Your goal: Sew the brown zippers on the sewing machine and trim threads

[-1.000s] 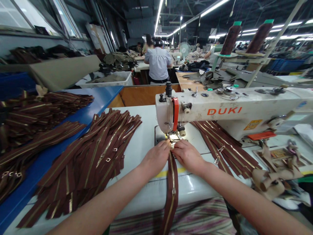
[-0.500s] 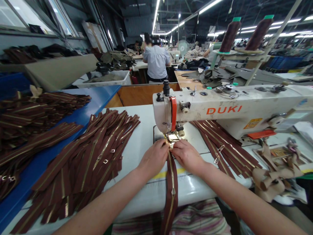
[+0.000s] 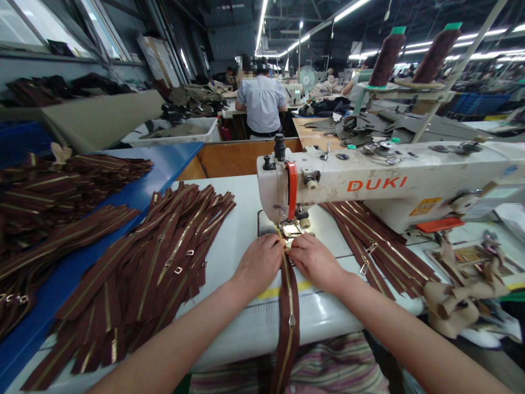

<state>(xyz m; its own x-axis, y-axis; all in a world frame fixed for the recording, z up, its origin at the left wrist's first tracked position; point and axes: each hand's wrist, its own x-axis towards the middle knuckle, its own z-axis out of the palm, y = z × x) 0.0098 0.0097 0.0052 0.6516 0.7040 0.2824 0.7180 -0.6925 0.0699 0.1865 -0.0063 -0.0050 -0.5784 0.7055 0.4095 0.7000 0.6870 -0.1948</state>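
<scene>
A brown zipper [image 3: 290, 303] with gold teeth runs from the needle area of the white sewing machine [image 3: 328, 175] down over the table's front edge. My left hand [image 3: 262, 260] pinches its upper end from the left side, close to the presser foot [image 3: 290, 227]. Opposite it, my right hand [image 3: 314, 260] is closed on the same end, fingertips nearly meeting the left ones. The zipper's slider [image 3: 291, 320] sits below the hands. My fingers partly hide the held end, where a small pale bit shows between them.
Brown zippers [image 3: 143, 273] lie heaped to the left, with more zippers [image 3: 369, 246] under the machine arm. Another pile [image 3: 61, 191] rests on a blue table [image 3: 172, 158]. Beige strips [image 3: 455, 295] lie at right. Thread cones [image 3: 388, 57] stand behind; a person [image 3: 262, 104] sits ahead.
Almost nothing differs. Both hands stay in the same place on the zipper at the machine; the whole view has shifted very slightly.
</scene>
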